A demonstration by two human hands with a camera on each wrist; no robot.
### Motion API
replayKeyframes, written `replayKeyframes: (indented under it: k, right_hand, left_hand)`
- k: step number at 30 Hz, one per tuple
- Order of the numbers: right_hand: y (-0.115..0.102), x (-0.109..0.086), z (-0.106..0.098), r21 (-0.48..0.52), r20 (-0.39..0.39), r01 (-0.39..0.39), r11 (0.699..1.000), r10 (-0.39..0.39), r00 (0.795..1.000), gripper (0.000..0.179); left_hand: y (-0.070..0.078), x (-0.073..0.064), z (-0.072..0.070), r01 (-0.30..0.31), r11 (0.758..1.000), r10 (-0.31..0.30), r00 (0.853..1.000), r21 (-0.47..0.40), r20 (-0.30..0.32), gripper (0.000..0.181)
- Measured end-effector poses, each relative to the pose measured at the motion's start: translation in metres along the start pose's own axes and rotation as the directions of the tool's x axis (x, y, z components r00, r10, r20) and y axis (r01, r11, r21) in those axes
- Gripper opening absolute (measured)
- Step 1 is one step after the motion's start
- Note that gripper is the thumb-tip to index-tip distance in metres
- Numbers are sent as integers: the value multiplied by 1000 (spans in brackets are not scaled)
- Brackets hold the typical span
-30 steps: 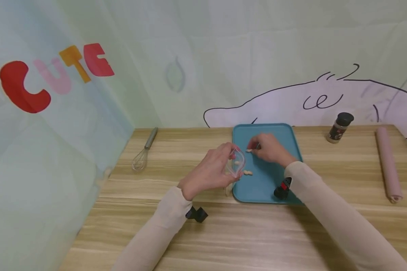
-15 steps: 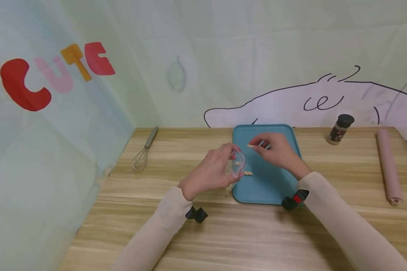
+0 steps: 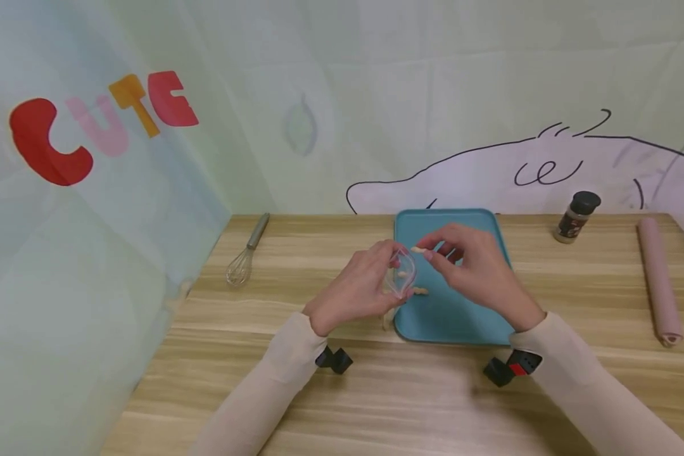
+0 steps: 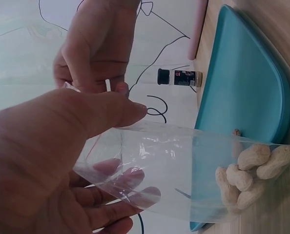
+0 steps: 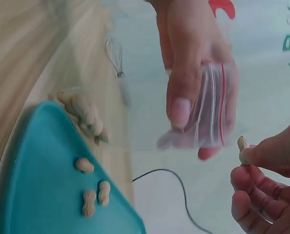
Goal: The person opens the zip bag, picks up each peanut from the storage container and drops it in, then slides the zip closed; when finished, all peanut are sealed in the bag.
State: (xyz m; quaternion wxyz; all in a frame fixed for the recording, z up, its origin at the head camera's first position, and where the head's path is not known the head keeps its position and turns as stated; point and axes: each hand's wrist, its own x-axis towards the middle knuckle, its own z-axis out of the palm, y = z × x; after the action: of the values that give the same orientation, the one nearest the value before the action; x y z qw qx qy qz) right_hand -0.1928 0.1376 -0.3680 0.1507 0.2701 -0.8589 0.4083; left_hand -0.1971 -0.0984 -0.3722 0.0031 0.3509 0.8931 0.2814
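My left hand (image 3: 356, 282) grips a clear zip bag (image 4: 157, 153) by its top, thumb on one side and fingers on the other, so the mouth gapes. Several unshelled peanuts (image 4: 254, 156) lie at the bottom of the bag, beside the blue tray (image 3: 450, 316). Thumb and forefinger of my right hand (image 3: 475, 269) pinch a single peanut (image 5: 242, 150), close to the bag's red-striped mouth. On the tray, three loose peanuts (image 5: 89, 202) show in the right wrist view; the hands and bag partly hide that area in the head view.
A whisk (image 3: 247, 250) lies to the left on the wooden table (image 3: 376, 405). Behind the tray to the right stands a black-capped seasoning jar (image 3: 577, 217), with a rolled pink mat (image 3: 658, 282) at the far right. A printed cloth (image 3: 296, 76) hangs behind the table.
My right hand has lifted a peanut off the tray and brought it up to the mouth of the bag. The left hand keeps holding the bag in nearly the same place.
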Motion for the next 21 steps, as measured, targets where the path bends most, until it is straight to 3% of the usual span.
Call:
replayKeyframes:
  k: [6, 15, 21]
  right_hand:
    - [-12, -4, 5, -8, -22, 116, 993, -116, 993, 17]
    - [-11, -8, 9, 9, 34, 95, 995, -95, 995, 17]
    - [-8, -10, 7, 9, 29, 83, 997, -83, 996, 17]
  left_hand:
    - [0, 0, 0, 3, 1000, -4, 1000, 28, 4, 59]
    - [0, 1, 2, -3, 1000, 3, 1000, 28, 2, 57]
    - [0, 2, 2, 31, 1000, -30, 999, -8, 19, 56]
